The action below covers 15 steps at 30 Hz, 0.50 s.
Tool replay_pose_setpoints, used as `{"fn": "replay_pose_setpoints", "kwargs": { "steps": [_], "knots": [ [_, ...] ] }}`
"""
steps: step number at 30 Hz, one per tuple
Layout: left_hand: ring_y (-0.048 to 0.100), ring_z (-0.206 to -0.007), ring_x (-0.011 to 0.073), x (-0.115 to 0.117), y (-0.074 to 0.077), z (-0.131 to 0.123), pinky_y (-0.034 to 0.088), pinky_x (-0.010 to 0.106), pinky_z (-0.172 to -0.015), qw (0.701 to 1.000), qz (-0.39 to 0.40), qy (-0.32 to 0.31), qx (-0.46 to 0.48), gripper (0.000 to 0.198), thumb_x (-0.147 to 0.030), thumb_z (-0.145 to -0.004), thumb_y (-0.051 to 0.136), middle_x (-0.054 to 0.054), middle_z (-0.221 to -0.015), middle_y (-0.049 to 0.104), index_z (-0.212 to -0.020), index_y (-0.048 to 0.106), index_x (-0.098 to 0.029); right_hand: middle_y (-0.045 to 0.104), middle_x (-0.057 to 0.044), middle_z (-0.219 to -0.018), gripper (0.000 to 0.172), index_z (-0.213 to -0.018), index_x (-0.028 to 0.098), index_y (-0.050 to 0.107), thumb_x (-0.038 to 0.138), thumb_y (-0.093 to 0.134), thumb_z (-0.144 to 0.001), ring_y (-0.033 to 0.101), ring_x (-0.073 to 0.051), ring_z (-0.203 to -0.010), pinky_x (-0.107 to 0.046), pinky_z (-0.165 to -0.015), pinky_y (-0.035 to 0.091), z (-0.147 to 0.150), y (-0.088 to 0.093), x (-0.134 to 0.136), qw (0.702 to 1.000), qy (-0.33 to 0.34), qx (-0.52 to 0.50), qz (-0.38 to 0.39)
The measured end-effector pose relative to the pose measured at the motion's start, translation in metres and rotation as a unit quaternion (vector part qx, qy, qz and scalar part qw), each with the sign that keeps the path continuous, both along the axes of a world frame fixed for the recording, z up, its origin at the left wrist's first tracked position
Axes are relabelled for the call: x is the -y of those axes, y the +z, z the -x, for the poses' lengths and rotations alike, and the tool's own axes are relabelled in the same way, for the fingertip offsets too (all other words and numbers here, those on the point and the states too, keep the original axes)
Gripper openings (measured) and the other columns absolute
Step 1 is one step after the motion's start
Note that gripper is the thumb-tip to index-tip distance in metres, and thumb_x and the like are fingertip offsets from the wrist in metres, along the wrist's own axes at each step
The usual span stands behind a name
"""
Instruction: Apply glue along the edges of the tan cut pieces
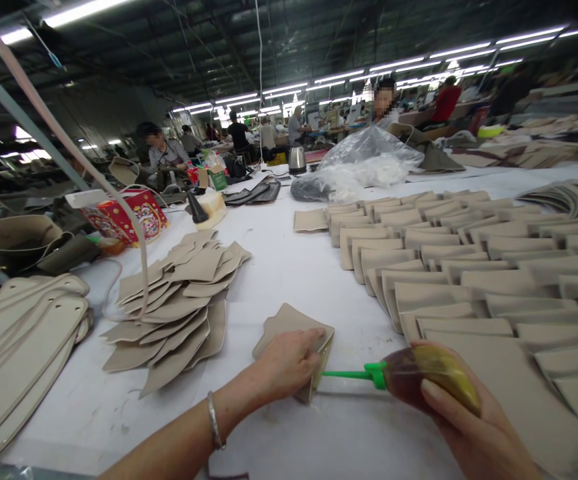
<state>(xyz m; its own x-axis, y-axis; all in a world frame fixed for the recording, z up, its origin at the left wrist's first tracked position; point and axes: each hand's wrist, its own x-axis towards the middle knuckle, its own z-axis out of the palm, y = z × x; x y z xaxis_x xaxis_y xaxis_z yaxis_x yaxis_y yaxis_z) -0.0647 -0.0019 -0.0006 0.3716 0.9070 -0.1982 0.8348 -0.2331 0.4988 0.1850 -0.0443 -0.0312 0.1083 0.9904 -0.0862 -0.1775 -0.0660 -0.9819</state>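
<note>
My left hand (pixel 289 363) presses down on a beige cut fabric piece (pixel 286 323) lying on the white table (pixel 289 267), fingers curled over its folded right edge. My right hand (pixel 473 427) grips a squeeze bottle (pixel 431 377) with yellowish liquid. The bottle's green nozzle (pixel 349 375) points left and touches the edge of that piece by my left fingers. A metal bracelet (pixel 213 420) sits on my left wrist.
A loose heap of beige pieces (pixel 179 300) lies to the left; rows of overlapped pieces (pixel 469 267) cover the right. Long beige panels (pixel 19 347) hang off the left edge. A red box (pixel 123 213), a clear plastic bag (pixel 363 163) and a kettle (pixel 297 160) stand farther back. Other workers sit beyond.
</note>
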Motion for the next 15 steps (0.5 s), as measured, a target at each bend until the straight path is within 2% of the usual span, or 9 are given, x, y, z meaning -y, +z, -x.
{"fn": "replay_pose_setpoints", "kwargs": {
  "steps": [2, 4, 7, 9, 11, 15],
  "knots": [
    [0.061, -0.109, 0.0251, -0.001, 0.002, 0.001, 0.046, 0.034, -0.093, 1.0, 0.009, 0.007, -0.003, 0.053, -0.022, -0.085, 0.039, 0.006, -0.122, 0.066, -0.136, 0.051, -0.023, 0.07, -0.007, -0.109, 0.042, -0.109, 0.025, 0.066, 0.045, 0.077, -0.073, 0.065, -0.03, -0.101, -0.037, -0.083, 0.058, -0.001, 0.005, -0.004, 0.988, -0.043, -0.136, 0.059],
    [0.06, -0.111, 0.0255, -0.001, 0.004, 0.0, 0.046, 0.035, -0.094, 1.0, 0.01, 0.013, -0.004, 0.053, -0.021, -0.084, 0.039, 0.007, -0.124, 0.065, -0.135, 0.052, -0.023, 0.069, -0.007, -0.117, 0.036, -0.103, 0.027, 0.071, 0.045, 0.075, -0.072, 0.061, -0.032, -0.111, -0.038, -0.082, 0.059, -0.004, 0.015, -0.009, 0.965, -0.098, -0.221, 0.102],
    [0.061, -0.109, 0.0252, -0.001, 0.005, -0.002, 0.046, 0.035, -0.093, 1.0, 0.012, 0.017, 0.004, 0.053, -0.021, -0.084, 0.04, 0.006, -0.12, 0.066, -0.136, 0.052, -0.023, 0.065, -0.002, -0.126, 0.027, -0.099, 0.031, 0.074, 0.048, 0.067, -0.079, 0.056, -0.028, -0.12, -0.029, -0.081, 0.057, -0.009, 0.035, -0.016, 0.931, -0.164, -0.297, 0.133],
    [0.063, -0.101, 0.0236, -0.001, 0.005, -0.001, 0.047, 0.032, -0.088, 0.999, 0.02, 0.023, 0.015, 0.051, -0.024, -0.085, 0.042, 0.005, -0.109, 0.07, -0.135, 0.053, -0.024, 0.064, 0.001, -0.127, 0.027, -0.097, 0.033, 0.075, 0.052, 0.062, -0.083, 0.056, -0.026, -0.12, -0.026, -0.082, 0.056, -0.01, 0.045, -0.02, 0.92, -0.173, -0.326, 0.135],
    [0.063, -0.095, 0.022, -0.002, 0.005, 0.003, 0.047, 0.03, -0.085, 0.998, 0.002, 0.053, 0.018, 0.046, -0.027, -0.086, 0.044, 0.004, -0.102, 0.069, -0.13, 0.057, -0.024, 0.064, 0.001, -0.126, 0.03, -0.095, 0.034, 0.077, 0.056, 0.059, -0.085, 0.057, -0.027, -0.118, -0.029, -0.083, 0.056, -0.011, 0.048, -0.022, 0.924, -0.162, -0.325, 0.12],
    [0.059, -0.103, 0.0243, -0.011, 0.004, 0.023, 0.043, 0.032, -0.088, 0.976, -0.072, 0.186, -0.086, 0.047, -0.032, -0.087, 0.047, 0.012, -0.117, 0.059, -0.132, 0.05, -0.017, 0.068, -0.002, -0.117, 0.037, -0.094, 0.035, 0.077, 0.06, 0.052, -0.087, 0.06, -0.029, -0.113, -0.036, -0.084, 0.057, -0.016, 0.031, -0.023, 0.944, -0.122, -0.3, 0.058]
  ]
}}
